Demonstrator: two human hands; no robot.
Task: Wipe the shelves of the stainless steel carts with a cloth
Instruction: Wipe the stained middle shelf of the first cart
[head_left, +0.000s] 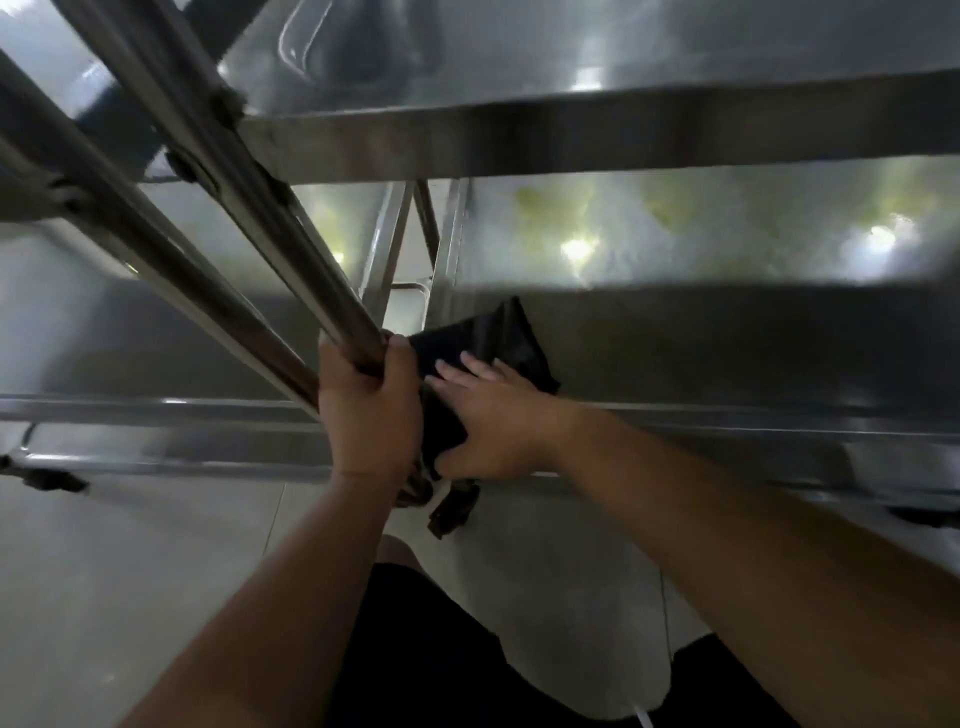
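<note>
A dark cloth (491, 338) lies on the lowest shelf (701, 353) of a stainless steel cart, at its left corner. My right hand (493, 415) presses flat on the cloth with straight fingers. My left hand (371, 410) grips the cart's upright steel post (291, 244) just left of the cloth. A middle shelf (675, 228) with yellowish smears and a top shelf (571, 52) sit above.
A second steel cart (156, 332) stands close on the left, its shelves and rails crossing the view. A caster wheel (52, 480) shows at the lower left. Pale tiled floor (156, 571) lies below; my dark shorts (415, 649) fill the bottom centre.
</note>
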